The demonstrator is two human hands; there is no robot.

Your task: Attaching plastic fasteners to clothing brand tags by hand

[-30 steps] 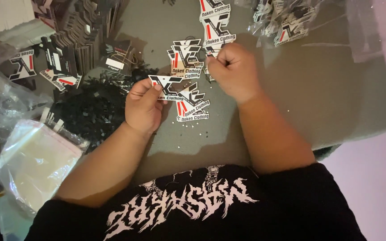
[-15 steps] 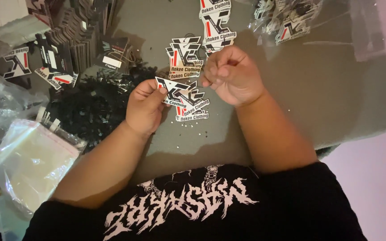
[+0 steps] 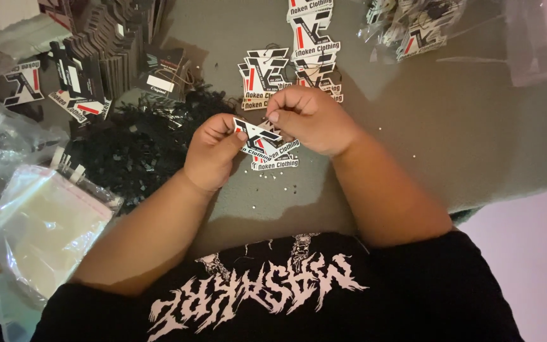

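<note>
Head view, looking straight down at a grey counter. Left hand at centre frame, thumb and fingers pinched on the left edge of a white, black and red die-cut hang tag. Right hand just beside it, fingertips closed over the tag's upper right end, apparently working something small there; too tiny to make out what. Tag held just above a few more tags lying flat under both hands.

To do this step well, by the look of it: keep the left pinch firm and close to the end being worked so the card does not flex, hold the tag low over the counter, move only the right fingertips, and mind the small pale specks scattered below, easily brushed away.

Above the hands, a loose stack of finished-looking tags, and another stack at top centre. Upper right, a clear plastic bag with more tags inside, mouth not visible. Lower left, a clear flat pouch holding pale sheets, exact contents unclear. Far left, crumpled clear wrapping, contents not discernible. Left of centre, a heap of small black pieces lying loose, in no container. Upper left, upright rows of dark cards with a few tags leaning against them.
</note>
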